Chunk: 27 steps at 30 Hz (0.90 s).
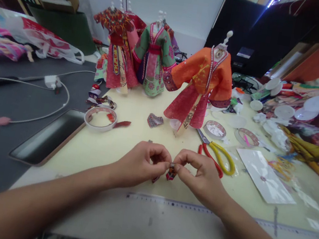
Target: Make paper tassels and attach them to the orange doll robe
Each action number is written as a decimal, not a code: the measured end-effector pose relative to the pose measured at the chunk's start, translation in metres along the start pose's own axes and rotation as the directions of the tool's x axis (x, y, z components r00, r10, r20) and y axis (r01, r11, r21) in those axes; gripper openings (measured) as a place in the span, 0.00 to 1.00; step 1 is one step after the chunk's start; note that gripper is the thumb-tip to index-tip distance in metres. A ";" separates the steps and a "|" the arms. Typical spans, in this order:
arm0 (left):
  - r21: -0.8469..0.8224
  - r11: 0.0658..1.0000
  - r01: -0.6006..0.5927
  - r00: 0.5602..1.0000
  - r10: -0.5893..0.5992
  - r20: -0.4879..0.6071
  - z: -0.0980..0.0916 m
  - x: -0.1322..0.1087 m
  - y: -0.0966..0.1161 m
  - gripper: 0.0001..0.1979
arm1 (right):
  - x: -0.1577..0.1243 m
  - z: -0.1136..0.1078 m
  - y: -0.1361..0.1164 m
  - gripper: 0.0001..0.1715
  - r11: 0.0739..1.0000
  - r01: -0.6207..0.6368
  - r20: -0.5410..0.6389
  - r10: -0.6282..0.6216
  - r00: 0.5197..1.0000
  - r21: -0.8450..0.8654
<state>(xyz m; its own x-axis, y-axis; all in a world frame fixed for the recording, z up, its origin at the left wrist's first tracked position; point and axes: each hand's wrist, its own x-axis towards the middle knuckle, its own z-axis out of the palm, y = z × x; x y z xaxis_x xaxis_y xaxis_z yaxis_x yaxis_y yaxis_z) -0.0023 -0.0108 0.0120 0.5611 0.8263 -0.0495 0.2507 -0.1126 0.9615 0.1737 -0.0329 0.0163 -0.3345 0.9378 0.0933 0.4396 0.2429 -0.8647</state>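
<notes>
Above the table's middle, my left hand (148,160) and my right hand (196,172) meet fingertip to fingertip. Both are closed in a pinch on a small patterned fabric piece (171,173), dark with red and orange, which hangs down between them. Another bit of patterned trim (155,179) shows just under my left fingers; whether it joins the held piece I cannot tell. Beyond my hands lies a grey-and-red patterned cloth scrap (154,120). A doll stand in an orange jacket (212,75) and pink skirt stands behind it.
Red-and-yellow-handled scissors (220,156) lie right of centre beside a white card (266,176). Tape rolls (100,118) and a phone (48,135) lie to the left. Dressed doll stands (154,57) line the back. A ruler (152,200) runs along the front.
</notes>
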 end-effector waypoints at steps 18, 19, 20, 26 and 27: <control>-0.205 0.978 0.033 0.998 -0.042 -0.038 0.000 0.002 -0.010 0.06 | 0.003 -0.002 0.004 0.07 0.994 -0.041 -0.082 0.050 0.995 0.103; -0.206 0.978 0.032 0.998 -0.041 -0.040 0.000 0.002 -0.010 0.06 | 0.003 -0.002 0.004 0.07 0.995 -0.036 -0.088 0.044 0.995 0.097; -0.208 0.978 0.031 0.998 -0.040 -0.040 0.000 0.003 -0.011 0.05 | 0.002 -0.002 0.004 0.07 0.995 -0.030 -0.094 0.039 0.995 0.091; -0.239 0.971 0.035 0.999 -0.043 -0.031 0.001 0.003 -0.012 0.06 | 0.003 -0.001 0.005 0.06 0.995 -0.038 -0.085 0.046 0.995 0.094; -0.243 0.969 0.034 0.999 -0.043 -0.029 0.001 0.003 -0.012 0.06 | 0.003 -0.001 0.005 0.06 0.995 -0.038 -0.082 0.046 0.996 0.097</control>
<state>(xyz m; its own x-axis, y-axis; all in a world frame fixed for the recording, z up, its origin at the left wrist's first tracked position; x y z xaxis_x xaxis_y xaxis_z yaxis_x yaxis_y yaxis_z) -0.0029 -0.0079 -0.0004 0.5269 0.8459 -0.0827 0.0708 0.0533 0.9961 0.1760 -0.0286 0.0130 -0.2447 0.9651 0.0933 0.3691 0.1817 -0.9114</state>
